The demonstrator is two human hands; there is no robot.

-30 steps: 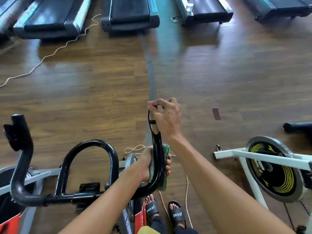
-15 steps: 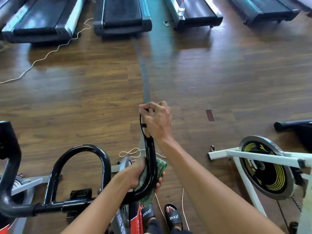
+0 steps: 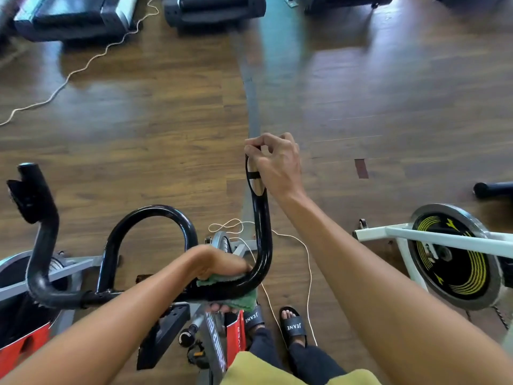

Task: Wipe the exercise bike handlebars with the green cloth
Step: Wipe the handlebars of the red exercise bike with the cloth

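left hand (image 3: 219, 263): fingers curled round green cloth (image 3: 244, 300), clamping it on the handlebars (image 3: 263, 232) at the lower bend, cloth under the palm | right hand (image 3: 277, 165): farther out, just right of left, gripping the bar's upper end

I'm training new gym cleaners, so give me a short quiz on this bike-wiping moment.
1. True or false: the right hand holds the black handlebar's far tip.
2. The green cloth is held by: A) the left hand; B) the right hand; C) neither.
3. Fill in: the cloth is wrapped around the handlebar's lower ____.
Key: 1 true; 2 A; 3 bend.
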